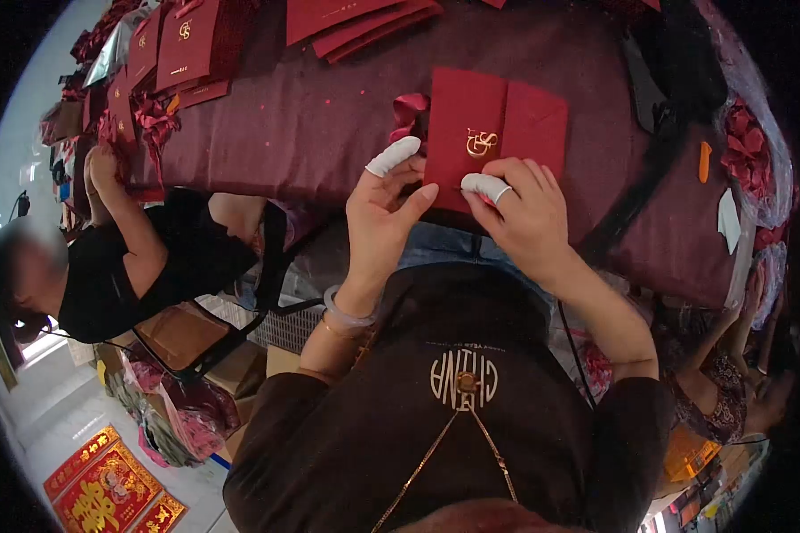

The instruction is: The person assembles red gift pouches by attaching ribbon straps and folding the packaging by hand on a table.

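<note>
A flat red paper bag (453, 115) with a gold monogram lies before me at the near edge of the cloth-covered table, a vertical fold line on its right part. A dark red ribbon (408, 115) loops out past its left side. My left hand (387, 195) grips the bag's near left corner, thumb on top; its index finger wears a white finger cot and sticks up. With fingers curled over the near edge, my right hand (524, 209) holds the bag too, also with a white cot on one finger. Its fingertips are partly hidden.
Red bags (187, 44) stand at the far left, and more flat ones (364, 22) lie at the back. A co-worker (142, 258) sits at left; another person's arm (702, 373) shows at right. An orange strip (704, 163) and bundled red ribbons (748, 155) lie right.
</note>
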Tool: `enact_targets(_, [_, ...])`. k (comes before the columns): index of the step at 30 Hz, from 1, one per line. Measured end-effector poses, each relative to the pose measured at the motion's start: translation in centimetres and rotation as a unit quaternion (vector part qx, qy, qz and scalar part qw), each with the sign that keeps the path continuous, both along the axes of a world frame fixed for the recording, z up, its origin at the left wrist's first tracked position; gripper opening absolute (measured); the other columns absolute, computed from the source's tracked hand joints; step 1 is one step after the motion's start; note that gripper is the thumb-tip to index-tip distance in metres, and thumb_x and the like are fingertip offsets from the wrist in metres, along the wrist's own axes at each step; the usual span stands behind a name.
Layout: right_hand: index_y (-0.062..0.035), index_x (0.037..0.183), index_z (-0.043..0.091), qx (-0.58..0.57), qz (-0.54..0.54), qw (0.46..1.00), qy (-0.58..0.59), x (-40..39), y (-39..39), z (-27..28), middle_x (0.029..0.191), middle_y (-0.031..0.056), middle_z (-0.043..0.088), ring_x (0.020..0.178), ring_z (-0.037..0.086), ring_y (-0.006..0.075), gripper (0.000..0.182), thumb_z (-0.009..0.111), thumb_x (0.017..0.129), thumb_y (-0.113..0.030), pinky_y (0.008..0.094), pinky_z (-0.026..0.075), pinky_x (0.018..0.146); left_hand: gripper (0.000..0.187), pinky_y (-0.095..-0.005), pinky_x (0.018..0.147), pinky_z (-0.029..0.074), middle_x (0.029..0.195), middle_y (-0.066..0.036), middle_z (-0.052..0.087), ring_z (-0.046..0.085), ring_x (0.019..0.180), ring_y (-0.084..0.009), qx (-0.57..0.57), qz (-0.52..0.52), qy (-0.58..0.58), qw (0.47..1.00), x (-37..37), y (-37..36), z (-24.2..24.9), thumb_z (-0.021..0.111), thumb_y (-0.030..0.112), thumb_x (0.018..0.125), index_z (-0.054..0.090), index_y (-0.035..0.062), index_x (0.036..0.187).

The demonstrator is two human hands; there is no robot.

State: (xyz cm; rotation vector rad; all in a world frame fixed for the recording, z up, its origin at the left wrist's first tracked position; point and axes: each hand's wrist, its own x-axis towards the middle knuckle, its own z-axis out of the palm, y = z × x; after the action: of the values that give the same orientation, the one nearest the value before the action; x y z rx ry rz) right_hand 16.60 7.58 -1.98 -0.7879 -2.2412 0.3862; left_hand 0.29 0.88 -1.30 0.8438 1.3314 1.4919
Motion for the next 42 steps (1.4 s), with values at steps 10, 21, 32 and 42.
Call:
enact_targets(10, [-0.0087,0.090,0.064,0.053,-0.027,0.998,-0.003,0.4,-2.0,-1.6,0.092,0.0023,0.058,0.075,0.053,0.0187,0.027,0.069,0.064,-0.010,0.0317,0.038,0.061,0.048,-0.0263,0.086,0.045,0.113,-0.011,0.055,0.053,0.103,-0.0150,0.021,0.049,0.200,0.978,2.2,-0.4,-0.2,0.057,-0.011,0.080,0.043,-0.0021,0.125])
enact_targets(21, [-0.0055,0.095,0.063,0.039,-0.005,0.999,0.003,0.7,-2.0,-1.8,0.095,0.0066,0.057,0.077,0.052,0.0203,0.027,0.058,0.068,-0.011,0.0322,0.038,0.062,0.037,-0.0244,0.087,0.043,0.102,-0.006,0.058,0.055,0.095,-0.0112,-0.066,0.057,0.075,0.993,1.2,0.3,1.9,0.057,-0.002,0.085,0.046,-0.0005,0.121])
enact_targets(32, [-0.0057,0.092,0.063,0.041,-0.006,0.999,0.013,0.7,-1.9,-1.6,0.094,0.0060,0.056,0.076,0.052,0.0202,0.025,0.063,0.068,-0.012,0.0309,0.037,0.062,0.034,-0.0240,0.085,0.044,0.100,-0.007,0.059,0.056,0.094,-0.0115,-0.069,0.053,0.086,0.992,0.6,0.5,1.1,0.058,-0.001,0.085,0.047,-0.0007,0.118])
enact_targets(42, [-0.0075,0.084,0.062,-0.096,-0.022,0.994,0.047,0.3,-0.9,0.6,0.083,0.0016,0.057,0.073,0.055,0.0198,0.012,0.067,0.075,-0.015,0.0329,0.040,0.063,0.037,-0.0236,0.084,0.044,0.099,-0.006,0.060,0.055,0.093,-0.0107,-0.090,0.036,0.072,0.993,0.1,0.8,1.7,0.060,0.002,0.085,0.047,-0.0016,0.119])
